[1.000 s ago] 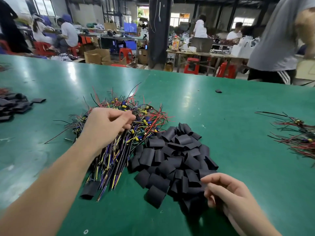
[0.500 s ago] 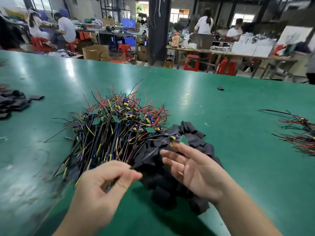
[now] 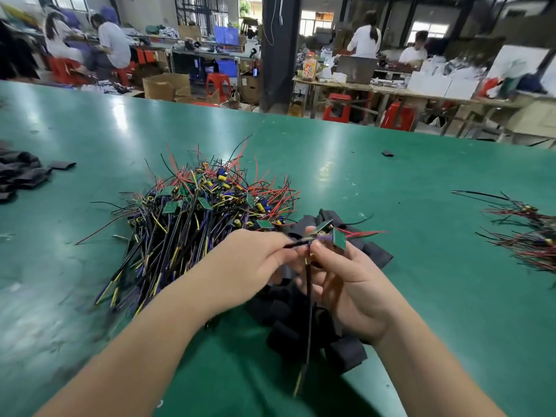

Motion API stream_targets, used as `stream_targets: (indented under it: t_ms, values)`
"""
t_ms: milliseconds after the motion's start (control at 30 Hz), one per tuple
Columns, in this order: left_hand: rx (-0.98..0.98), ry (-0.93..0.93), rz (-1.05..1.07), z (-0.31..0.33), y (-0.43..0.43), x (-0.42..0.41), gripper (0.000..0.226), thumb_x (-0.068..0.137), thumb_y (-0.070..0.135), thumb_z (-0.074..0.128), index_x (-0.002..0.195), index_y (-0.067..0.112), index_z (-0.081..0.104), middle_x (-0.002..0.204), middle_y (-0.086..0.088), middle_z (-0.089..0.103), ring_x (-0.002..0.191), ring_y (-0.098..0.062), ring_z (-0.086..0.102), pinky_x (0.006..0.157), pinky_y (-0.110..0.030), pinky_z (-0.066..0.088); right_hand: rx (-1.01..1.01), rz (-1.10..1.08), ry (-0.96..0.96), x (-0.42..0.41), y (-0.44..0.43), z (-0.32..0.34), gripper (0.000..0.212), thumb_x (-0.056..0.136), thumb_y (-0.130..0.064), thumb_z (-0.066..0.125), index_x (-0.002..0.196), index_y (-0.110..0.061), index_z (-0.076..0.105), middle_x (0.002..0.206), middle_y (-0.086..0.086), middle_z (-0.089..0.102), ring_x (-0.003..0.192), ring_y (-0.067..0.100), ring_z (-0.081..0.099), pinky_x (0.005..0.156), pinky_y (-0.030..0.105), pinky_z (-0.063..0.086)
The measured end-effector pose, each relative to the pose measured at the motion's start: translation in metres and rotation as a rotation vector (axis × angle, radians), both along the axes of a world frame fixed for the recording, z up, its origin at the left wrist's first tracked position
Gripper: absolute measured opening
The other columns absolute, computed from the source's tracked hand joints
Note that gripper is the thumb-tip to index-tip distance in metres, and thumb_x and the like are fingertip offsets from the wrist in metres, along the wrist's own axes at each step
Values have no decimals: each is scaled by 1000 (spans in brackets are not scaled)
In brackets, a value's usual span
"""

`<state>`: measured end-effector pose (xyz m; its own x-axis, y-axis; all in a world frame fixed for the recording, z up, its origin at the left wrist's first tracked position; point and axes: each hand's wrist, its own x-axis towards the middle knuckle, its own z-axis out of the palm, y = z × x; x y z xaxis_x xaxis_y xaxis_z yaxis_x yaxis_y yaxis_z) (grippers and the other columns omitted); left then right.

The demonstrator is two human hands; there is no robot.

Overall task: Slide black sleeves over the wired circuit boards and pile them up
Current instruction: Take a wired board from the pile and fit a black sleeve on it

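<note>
Bright, even light fills the hall — daylight glows through windows (image 3: 427, 27) at the back, blown out to white. Overhead lamps leave pale streaks of glare on the glossy green table (image 3: 346, 164). Shadows under the forearms are soft. The wide lens bows the table's far edge, and motion blur smears the left hand (image 3: 249, 266), the near-left tabletop and the background workers (image 3: 365, 37).
</note>
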<state>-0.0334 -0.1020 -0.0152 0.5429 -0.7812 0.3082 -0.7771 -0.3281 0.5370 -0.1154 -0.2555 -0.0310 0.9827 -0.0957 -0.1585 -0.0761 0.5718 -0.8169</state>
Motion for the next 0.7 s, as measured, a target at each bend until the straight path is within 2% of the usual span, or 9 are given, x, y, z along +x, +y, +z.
stream_targets:
  t_ms: [33, 100, 167, 267, 333, 400, 500, 600, 700]
  values:
    - [-48, 55, -6, 1, -3, 1, 18, 98, 25, 48, 86, 29, 61, 68, 5, 65, 63, -7, 59, 63, -22, 44, -2, -11, -6, -1, -2, 1, 26, 66, -9, 69, 91, -10, 65, 81, 9, 70, 66, 19, 69, 53, 27, 55]
    - [-163, 160, 36, 3, -5, 4, 26, 99, 18, 46, 76, 24, 58, 52, 5, 52, 49, -10, 52, 52, -22, 43, 10, -40, -1, -4, -6, 3, 36, 63, 2, 67, 98, -4, 59, 75, 10, 66, 59, 20, 68, 48, 24, 53]
    - [-321, 185, 157, 7, -2, 10, 26, 96, 24, 41, 77, 23, 59, 49, 5, 49, 44, -9, 46, 46, -23, 40, -2, -79, 27, -8, -12, 2, 50, 60, 7, 67, 108, -2, 54, 70, 11, 61, 57, 23, 68, 46, 24, 53]
    - [-454, 36, 471, 16, 11, 29, 30, 101, 29, 40, 81, 26, 62, 51, 4, 54, 40, -3, 44, 39, -18, 34, -68, -137, 87, -13, -19, 1, 53, 59, 5, 68, 110, 0, 54, 66, 12, 63, 58, 25, 69, 49, 26, 55]
    - [-322, -28, 647, 19, 24, 44, 32, 101, 31, 39, 85, 26, 66, 61, -1, 61, 53, -11, 55, 49, -26, 40, -95, -208, 126, -16, -25, -1, 42, 61, 0, 69, 101, -4, 56, 66, 12, 65, 55, 24, 67, 48, 26, 55]
    - [-34, -83, 782, 14, 33, 58, 30, 98, 32, 42, 90, 19, 68, 80, -14, 67, 79, -31, 61, 69, -36, 47, -134, -276, 138, -19, -30, -1, 33, 62, -5, 70, 93, -9, 56, 67, 11, 67, 49, 17, 59, 44, 20, 47]
    - [185, -226, 923, 5, 29, 56, 40, 92, 32, 54, 119, 3, 56, 114, -25, 53, 107, -43, 48, 94, -48, 40, -128, -304, 121, -24, -37, -1, 34, 58, -9, 71, 88, -12, 56, 69, 11, 69, 45, 9, 49, 42, 15, 37]
    - [-84, -193, 673, 4, 7, 31, 51, 92, 42, 52, 134, 14, 47, 120, -7, 56, 113, -29, 51, 97, -37, 38, -3, -293, 79, -26, -39, -1, 34, 55, -3, 72, 87, -10, 59, 72, 12, 68, 48, 13, 58, 46, 17, 48]
    - [-92, 272, 247, 6, -27, -6, 53, 78, 66, 57, 122, 41, 44, 92, 25, 65, 81, 6, 62, 73, -14, 43, 43, -274, 21, -25, -37, -1, 30, 60, 1, 68, 88, -6, 58, 69, 13, 67, 55, 18, 66, 51, 19, 53]
